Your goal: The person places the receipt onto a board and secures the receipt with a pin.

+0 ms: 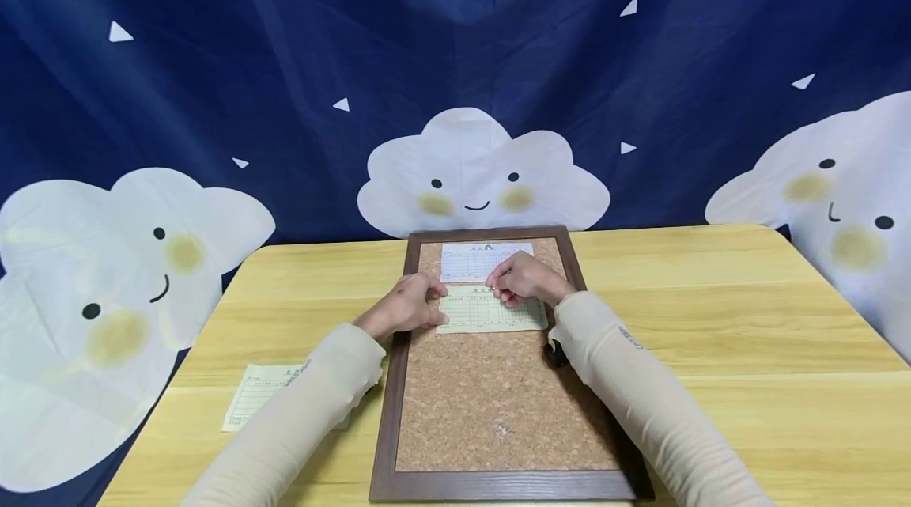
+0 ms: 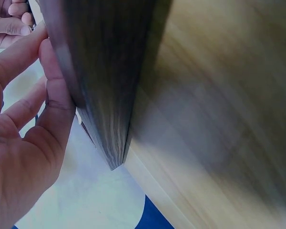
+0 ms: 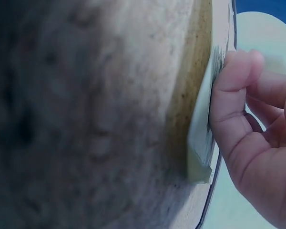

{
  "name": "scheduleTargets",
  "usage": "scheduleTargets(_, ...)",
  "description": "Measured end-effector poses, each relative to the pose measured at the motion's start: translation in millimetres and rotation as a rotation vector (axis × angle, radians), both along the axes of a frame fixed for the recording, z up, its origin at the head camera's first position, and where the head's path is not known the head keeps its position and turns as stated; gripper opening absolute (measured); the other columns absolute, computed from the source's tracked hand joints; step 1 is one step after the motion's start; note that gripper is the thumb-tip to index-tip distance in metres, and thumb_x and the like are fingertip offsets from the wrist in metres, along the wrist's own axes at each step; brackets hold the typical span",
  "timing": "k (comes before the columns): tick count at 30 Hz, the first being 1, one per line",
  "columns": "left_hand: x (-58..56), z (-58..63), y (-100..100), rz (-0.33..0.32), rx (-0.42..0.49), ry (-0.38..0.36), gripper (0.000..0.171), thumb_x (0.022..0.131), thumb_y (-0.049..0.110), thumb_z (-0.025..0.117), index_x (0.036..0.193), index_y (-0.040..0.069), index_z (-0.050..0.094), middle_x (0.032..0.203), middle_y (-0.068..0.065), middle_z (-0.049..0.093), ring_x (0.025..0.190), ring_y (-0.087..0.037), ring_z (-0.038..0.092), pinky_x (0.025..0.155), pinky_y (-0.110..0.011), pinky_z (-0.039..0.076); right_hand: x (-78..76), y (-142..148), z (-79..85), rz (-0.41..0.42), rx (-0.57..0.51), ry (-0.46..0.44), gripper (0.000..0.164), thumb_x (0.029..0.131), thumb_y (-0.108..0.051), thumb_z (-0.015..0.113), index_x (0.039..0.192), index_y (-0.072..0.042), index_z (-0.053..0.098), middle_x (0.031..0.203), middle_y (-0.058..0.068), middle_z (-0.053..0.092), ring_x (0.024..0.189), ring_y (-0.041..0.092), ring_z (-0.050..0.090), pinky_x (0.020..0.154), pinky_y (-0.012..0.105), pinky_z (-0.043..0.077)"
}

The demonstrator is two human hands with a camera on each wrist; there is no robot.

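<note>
Near centre, white paper form (image 1: 464, 265) seemingly placed, my spread left hand (image 1: 410, 304) touches a pale-green paper sheet (image 1: 473, 318), right hand (image 1: 527, 279) pinching tiny metal piece (image 2: 32, 28); lower left, another sheet (image 1: 262, 390) remains.

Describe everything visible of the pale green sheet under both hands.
The pale green sheet looks like thin paper, printed with a grid. It lies crosswise on the corkboard, just below a whiter sheet. The left hand touches its left edge; the right hand is at its upper middle. One end lifts slightly.

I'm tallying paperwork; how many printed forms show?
3: white form topmost on the corkboard, yellowish form below, third form on the table, partly behind the left sleeve; more may be hidden.
</note>
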State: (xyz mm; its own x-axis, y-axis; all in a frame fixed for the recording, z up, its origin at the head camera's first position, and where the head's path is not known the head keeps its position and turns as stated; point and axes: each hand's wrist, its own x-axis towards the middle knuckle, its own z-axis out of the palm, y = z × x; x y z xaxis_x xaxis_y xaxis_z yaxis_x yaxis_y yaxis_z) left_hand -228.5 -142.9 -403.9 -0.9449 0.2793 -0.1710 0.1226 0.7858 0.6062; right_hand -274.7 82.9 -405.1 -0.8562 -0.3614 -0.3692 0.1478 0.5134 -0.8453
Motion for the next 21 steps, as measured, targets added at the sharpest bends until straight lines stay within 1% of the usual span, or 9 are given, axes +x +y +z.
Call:
scheduleTargets(5,-0.3,0.2,-0.3,-0.002,-0.001,0.008,0.043,0.078,0.007,0.086,0.117,0.002,0.070,0.111,-0.010,0.063,0.106,-0.022,0.057,0.095,-0.038,0.048,1.0,-0.9,0.8,-0.008,0.007,-0.002,0.019,0.101,0.001,0.053,0.107,0.007,0.070,0.071,0.008,0.063,0.056,0.010,0.056,0.057,0.025,0.055)
scheduleTargets(11,-1.1,-0.3,-0.6,-0.001,0.004,0.007,0.043,0.078,0.007,0.086,0.118,0.002,0.069,0.111,-0.010,0.062,0.106,-0.022,0.057,0.094,-0.037,0.048,1.9,-2.1,1.8,-0.023,0.013,0.008,0.018,0.100,0.002,0.054,0.107,0.006,0.070,0.070,0.007,0.063,0.056,0.010,0.057,0.057,0.025,0.055)
scheduleTargets(21,-0.9,-0.6,-0.4,0.001,0.010,-0.010,0.043,0.078,0.006,0.085,0.117,0.002,0.069,0.110,-0.009,0.061,0.103,-0.022,0.055,0.092,-0.036,0.048,1.9,-2.7,0.7,-0.036,0.013,0.001,0.018,0.100,0.003,0.054,0.106,0.008,0.070,0.069,0.008,0.062,0.055,0.010,0.056,0.056,0.025,0.055)
